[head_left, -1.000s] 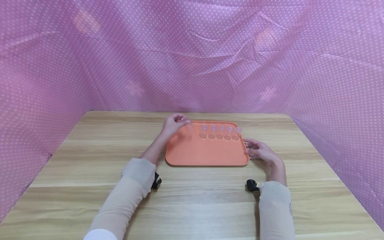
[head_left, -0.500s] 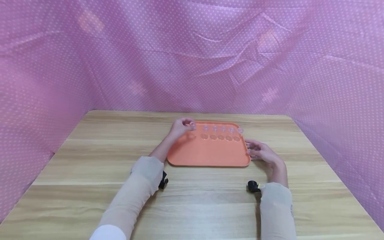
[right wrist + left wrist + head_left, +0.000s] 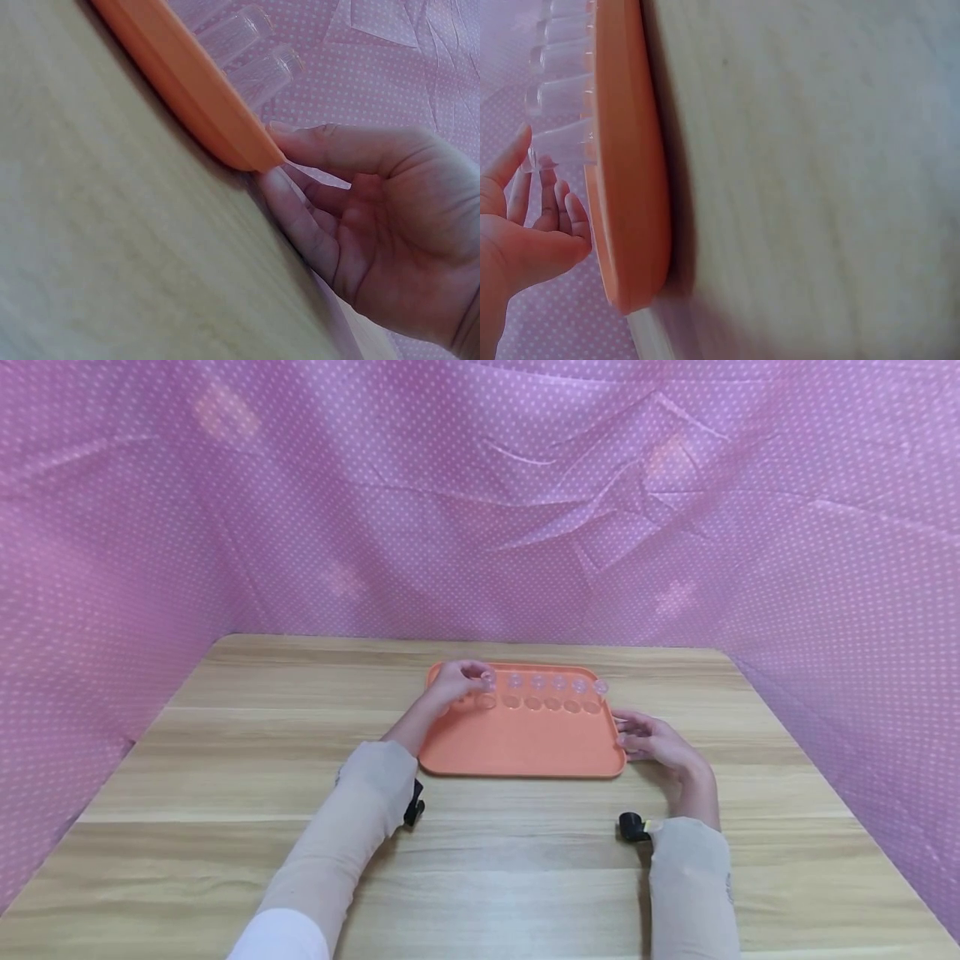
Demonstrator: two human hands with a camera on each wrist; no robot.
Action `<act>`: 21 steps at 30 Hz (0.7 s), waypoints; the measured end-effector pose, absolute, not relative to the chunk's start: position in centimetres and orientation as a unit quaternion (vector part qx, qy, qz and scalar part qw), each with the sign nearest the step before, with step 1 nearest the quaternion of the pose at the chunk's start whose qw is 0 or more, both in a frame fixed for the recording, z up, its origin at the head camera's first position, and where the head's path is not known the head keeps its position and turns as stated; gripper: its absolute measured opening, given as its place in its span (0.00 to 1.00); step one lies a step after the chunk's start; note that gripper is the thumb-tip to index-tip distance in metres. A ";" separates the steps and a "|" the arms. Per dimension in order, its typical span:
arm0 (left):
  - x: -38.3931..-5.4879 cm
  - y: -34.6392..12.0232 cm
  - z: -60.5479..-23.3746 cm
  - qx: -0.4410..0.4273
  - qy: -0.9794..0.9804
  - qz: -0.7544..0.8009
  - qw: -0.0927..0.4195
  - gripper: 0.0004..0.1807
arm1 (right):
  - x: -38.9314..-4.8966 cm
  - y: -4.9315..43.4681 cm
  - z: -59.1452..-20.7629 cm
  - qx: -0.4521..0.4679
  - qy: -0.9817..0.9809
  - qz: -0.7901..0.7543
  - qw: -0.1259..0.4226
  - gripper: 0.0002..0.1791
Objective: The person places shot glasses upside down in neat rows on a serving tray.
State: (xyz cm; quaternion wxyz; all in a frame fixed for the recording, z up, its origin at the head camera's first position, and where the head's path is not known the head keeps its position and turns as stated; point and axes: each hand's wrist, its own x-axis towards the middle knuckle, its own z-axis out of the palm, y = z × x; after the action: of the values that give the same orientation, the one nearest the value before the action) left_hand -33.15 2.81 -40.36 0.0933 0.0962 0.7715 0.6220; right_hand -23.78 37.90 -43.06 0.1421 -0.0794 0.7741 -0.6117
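An orange tray [image 3: 525, 752] lies on the table, with a row of clear plastic cups [image 3: 558, 685] standing mouth-down along its far side. At the left end of that row, my left hand [image 3: 452, 681] pinches the narrow base of one clear cup [image 3: 564, 142] between thumb and fingers. This cup's wide rim is down at the tray. My right hand [image 3: 652, 739] holds the tray's right edge; in the right wrist view the thumb [image 3: 307, 142] lies at the rim's upper side and a finger [image 3: 296, 225] sits at its underside.
The wooden table [image 3: 517, 860] extends around the tray on all sides. Pink dotted cloth [image 3: 480, 527] hangs behind the table and at both sides. Black wrist cameras [image 3: 632, 827] stick out from the sleeves.
My left hand has moved right and slightly down, bringing its cup from above the tray's left part to the end of the row. My right hand keeps its place at the tray edge.
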 end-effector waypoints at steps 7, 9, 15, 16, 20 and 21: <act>-33.1 2.8 -40.7 0.093 0.774 0.619 0.098 0.17 | -23.9 37.8 -43.1 -0.071 0.774 -0.614 0.141 0.33; -33.1 2.8 -40.7 0.091 0.775 0.617 0.099 0.17 | -23.9 37.8 -43.2 -0.072 0.777 -0.610 0.140 0.33; -33.3 3.0 -41.0 0.096 0.775 0.617 0.098 0.17 | -23.9 37.7 -43.1 -0.077 0.779 -0.606 0.144 0.33; -33.3 3.0 -41.0 0.096 0.775 0.617 0.098 0.18 | -23.9 37.6 -43.1 -0.075 0.779 -0.606 0.144 0.33; -33.5 3.0 -41.1 0.096 0.776 0.615 0.100 0.19 | -24.0 37.5 -43.0 -0.071 0.780 -0.604 0.145 0.33; -33.5 3.1 -41.1 0.095 0.777 0.614 0.101 0.19 | -24.0 37.5 -43.0 -0.069 0.782 -0.603 0.145 0.33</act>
State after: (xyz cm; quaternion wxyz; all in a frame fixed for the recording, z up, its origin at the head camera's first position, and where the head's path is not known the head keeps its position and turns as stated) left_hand -33.51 3.06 -41.11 0.1010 0.0950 0.7768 0.6143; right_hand -23.99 37.52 -42.96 0.1451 -0.0687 0.7817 -0.6027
